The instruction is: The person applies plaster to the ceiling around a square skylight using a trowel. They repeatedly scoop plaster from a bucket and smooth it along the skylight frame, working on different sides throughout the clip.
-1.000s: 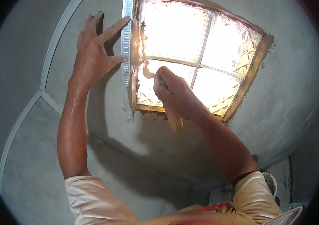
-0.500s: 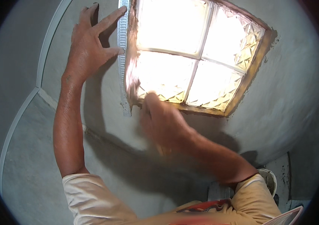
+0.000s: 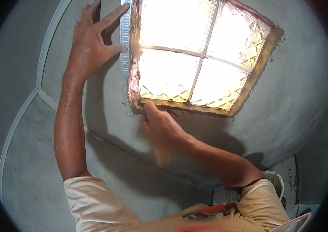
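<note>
My left hand [image 3: 88, 50] is spread against the wall, with its thumb and index fingertip on a ribbed silvery metal strip [image 3: 125, 77]. That strip runs upright beside the left edge of a glass block window [image 3: 202, 53], along a band of wet, brownish mortar [image 3: 134, 75]. Just below the window's lower left corner, my right hand [image 3: 162, 127] is closed round a tool with a pale, wood-coloured handle [image 3: 162, 158]. The handle sticks out below the fist. The tool's working end is hidden by the hand, so its kind does not show.
Smooth grey plaster covers the curved-looking wall [image 3: 279, 96]. A pale trim strip [image 3: 39, 73] bends down the left side. At the lower right, beside my right sleeve, stands a bucket [image 3: 277, 181] with grey material inside. A greyish flat object [image 3: 222, 194] lies nearby, partly covered by my shirt.
My right hand has moved slightly down and left, from over the window's lower left corner to just below it, and is less blurred. The left hand keeps its place on the strip.
</note>
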A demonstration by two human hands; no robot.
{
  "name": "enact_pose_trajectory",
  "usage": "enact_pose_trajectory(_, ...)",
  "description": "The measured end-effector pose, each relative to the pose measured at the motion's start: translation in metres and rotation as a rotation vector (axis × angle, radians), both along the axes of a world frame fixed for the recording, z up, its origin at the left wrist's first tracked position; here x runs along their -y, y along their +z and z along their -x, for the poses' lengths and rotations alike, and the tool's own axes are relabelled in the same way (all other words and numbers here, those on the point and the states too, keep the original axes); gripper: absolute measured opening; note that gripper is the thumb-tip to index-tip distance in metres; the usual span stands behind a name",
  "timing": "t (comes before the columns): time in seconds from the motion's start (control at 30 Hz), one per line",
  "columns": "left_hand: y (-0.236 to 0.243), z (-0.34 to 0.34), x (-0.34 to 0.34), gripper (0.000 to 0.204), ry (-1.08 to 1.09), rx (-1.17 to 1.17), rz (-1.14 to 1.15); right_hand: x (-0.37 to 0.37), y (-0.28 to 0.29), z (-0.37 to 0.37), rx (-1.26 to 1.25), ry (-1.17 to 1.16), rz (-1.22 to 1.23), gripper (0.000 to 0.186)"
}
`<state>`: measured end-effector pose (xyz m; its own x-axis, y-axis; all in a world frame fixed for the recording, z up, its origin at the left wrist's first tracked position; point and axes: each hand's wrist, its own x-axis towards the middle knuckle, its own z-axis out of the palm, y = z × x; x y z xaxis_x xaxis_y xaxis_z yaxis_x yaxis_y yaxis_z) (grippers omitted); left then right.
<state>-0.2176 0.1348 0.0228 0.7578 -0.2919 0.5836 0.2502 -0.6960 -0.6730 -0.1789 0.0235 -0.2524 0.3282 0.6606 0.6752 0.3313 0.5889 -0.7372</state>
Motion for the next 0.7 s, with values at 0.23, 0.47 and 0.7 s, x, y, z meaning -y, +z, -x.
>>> enact_pose_trajectory(0.23, -0.007, 0.003, 0.017, 0.11, 0.132, 0.045, 0.014, 0.034, -0.01, 0.021, -0.411, 0.395, 0.177, 0.022)
enact_pose_trajectory(0.47, -0.012, -0.004, 0.081, 0.109, 0.38, 0.064, 0.278, 0.044, 0.035, 0.004, -0.409, 0.388, 0.086, 0.019)
enact_pose_trajectory(0.7, -0.005, 0.004, 0.004, 0.11, 0.117, 0.077, -0.014, 0.055, 0.08, -0.026, -0.173, 0.176, -0.025, 0.014)
